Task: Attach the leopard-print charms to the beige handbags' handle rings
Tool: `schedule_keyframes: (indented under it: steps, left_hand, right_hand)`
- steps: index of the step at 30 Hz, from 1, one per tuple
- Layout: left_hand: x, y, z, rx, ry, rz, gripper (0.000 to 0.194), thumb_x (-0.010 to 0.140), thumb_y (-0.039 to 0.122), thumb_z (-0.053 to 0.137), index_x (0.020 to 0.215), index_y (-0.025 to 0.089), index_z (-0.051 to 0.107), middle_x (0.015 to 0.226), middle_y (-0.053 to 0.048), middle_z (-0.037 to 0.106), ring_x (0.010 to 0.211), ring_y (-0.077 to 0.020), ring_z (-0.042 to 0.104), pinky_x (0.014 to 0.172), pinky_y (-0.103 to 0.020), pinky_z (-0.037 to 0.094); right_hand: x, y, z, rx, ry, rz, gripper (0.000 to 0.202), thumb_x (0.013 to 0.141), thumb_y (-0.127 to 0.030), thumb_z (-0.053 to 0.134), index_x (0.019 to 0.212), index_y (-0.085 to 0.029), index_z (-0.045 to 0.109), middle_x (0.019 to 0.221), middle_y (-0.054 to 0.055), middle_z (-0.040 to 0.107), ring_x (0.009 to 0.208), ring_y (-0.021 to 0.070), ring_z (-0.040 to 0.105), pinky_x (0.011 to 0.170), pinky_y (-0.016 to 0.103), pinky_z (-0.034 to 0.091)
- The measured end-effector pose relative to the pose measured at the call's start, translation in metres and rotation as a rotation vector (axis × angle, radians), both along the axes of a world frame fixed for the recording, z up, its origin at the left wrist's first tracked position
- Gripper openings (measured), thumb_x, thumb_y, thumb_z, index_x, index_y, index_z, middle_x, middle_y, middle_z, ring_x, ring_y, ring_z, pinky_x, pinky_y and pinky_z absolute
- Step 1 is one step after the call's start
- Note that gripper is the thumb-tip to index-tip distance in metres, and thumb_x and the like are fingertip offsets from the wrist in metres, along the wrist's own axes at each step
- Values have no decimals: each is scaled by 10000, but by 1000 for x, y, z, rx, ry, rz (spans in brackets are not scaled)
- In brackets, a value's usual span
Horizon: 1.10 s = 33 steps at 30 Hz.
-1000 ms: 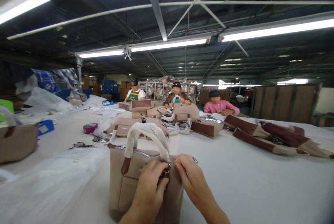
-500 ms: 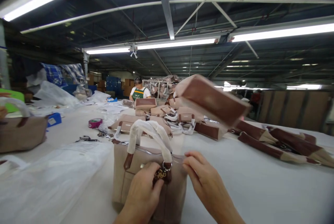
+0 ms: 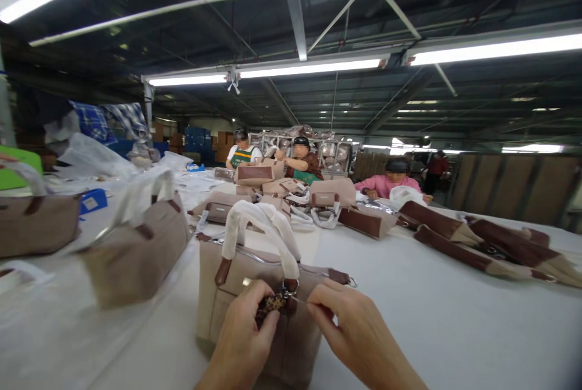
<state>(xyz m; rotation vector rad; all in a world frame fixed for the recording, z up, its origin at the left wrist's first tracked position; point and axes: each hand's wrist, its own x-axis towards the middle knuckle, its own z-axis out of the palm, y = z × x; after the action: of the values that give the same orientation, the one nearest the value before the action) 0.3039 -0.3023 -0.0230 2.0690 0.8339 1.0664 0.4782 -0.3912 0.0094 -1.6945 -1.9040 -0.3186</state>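
A beige handbag (image 3: 259,268) with brown trim and wrapped white handles (image 3: 261,226) stands upright at the table's near edge. In front of it my left hand (image 3: 250,323) pinches a small leopard-patterned charm (image 3: 271,304) beside the metal ring (image 3: 290,288) at the handle's base. My right hand (image 3: 339,317) is closed just right of that ring, thumb and forefinger pinching a thin strand that runs to it.
Another beige bag (image 3: 140,250) stands at the left on clear plastic, beyond it a further bag (image 3: 39,223). Several bags lie piled ahead, with brown-based ones (image 3: 482,244) at the right. People (image 3: 300,162) sit or stand across the table (image 3: 436,323).
My right hand has moved left and down to the ring. The airborne bag at the right is gone from there; a bag now stands at the left. More people show across the table.
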Motion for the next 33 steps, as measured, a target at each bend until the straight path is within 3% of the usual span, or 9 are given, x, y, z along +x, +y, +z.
schedule_keyframes:
  steps: [5, 8, 11, 16, 22, 29, 33]
  left_hand:
    - [-1, 0, -6, -422, -193, -221, 375, 764, 262, 559, 1136, 227, 520, 853, 13, 633, 555, -119, 589, 466, -211, 392]
    - [-1, -1, -4, -527, -213, -222, 357, 730, 314, 603, 1065, 206, 545, 756, 32, 603, 520, -108, 601, 422, -175, 340]
    - [0, -2, -5, -552, -232, -214, 347, 721, 342, 626, 1030, 206, 544, 755, 34, 602, 556, -115, 625, 442, -173, 374]
    - [0, 0, -9, -551, -250, -230, 354, 737, 345, 637, 1048, 220, 523, 805, 31, 608, 584, -120, 644, 470, -183, 409]
    - [1, -6, -3, -534, -277, -218, 284, 767, 308, 625, 1019, 206, 539, 759, 35, 593, 567, -109, 604, 506, -192, 421]
    - [-3, -10, -6, -160, -128, -191, 136, 877, 258, 519, 976, 194, 586, 724, -3, 643, 670, -153, 592, 627, -223, 447]
    - [-3, -10, -8, -35, -97, -154, 150, 866, 222, 510, 972, 206, 614, 748, -14, 677, 691, -170, 629, 650, -225, 460]
  right_hand:
    - [-3, -1, 2, 11, -9, 1, 227, 882, -147, 510, 693, -231, 604, 679, -13, 641, 608, 159, 616, 567, 270, 361]
    - [-4, -1, 3, 14, -15, 2, 231, 882, -151, 524, 681, -230, 607, 672, -14, 638, 602, 158, 615, 566, 269, 356]
    - [-4, 0, 2, 9, -22, -5, 214, 872, -142, 550, 685, -223, 616, 676, -11, 641, 611, 159, 620, 573, 269, 355]
    - [-6, 2, -1, 34, -75, -33, 218, 869, -132, 531, 690, -214, 625, 686, 8, 646, 622, 174, 641, 572, 280, 349]
    - [-11, 5, -6, 62, -88, -30, 210, 867, -134, 535, 690, -214, 614, 685, 3, 639, 620, 167, 633, 567, 282, 340]
    - [-13, 9, -10, 34, -45, -45, 211, 849, -109, 559, 683, -222, 624, 683, -12, 650, 626, 152, 638, 564, 284, 315]
    - [-14, 9, -12, 39, -32, -60, 208, 837, -101, 559, 686, -227, 629, 680, -16, 647, 619, 151, 635, 560, 288, 307]
